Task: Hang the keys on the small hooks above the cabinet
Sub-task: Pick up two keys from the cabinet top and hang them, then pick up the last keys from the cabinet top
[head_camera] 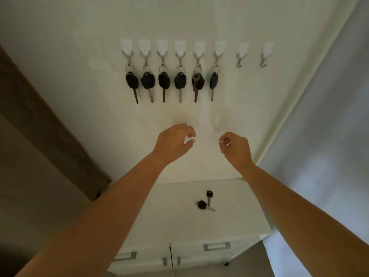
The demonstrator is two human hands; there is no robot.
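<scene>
A row of white wall hooks (199,50) runs across the wall. Several black-headed keys (164,80) hang from the left hooks. The two rightmost hooks (242,54) (266,54) are bare. Two black-headed keys (209,194) (202,204) lie on the white cabinet top (179,212), touching or nearly so. My left hand (173,142) and my right hand (235,148) are raised in front of the wall, below the hanging keys and above the cabinet. Both have loosely curled, parted fingers and hold nothing.
A brown door frame (50,126) slants along the left. A pale wall or panel (319,136) stands at the right, close to the cabinet's edge. The cabinet front shows drawers and doors with metal handles (216,246).
</scene>
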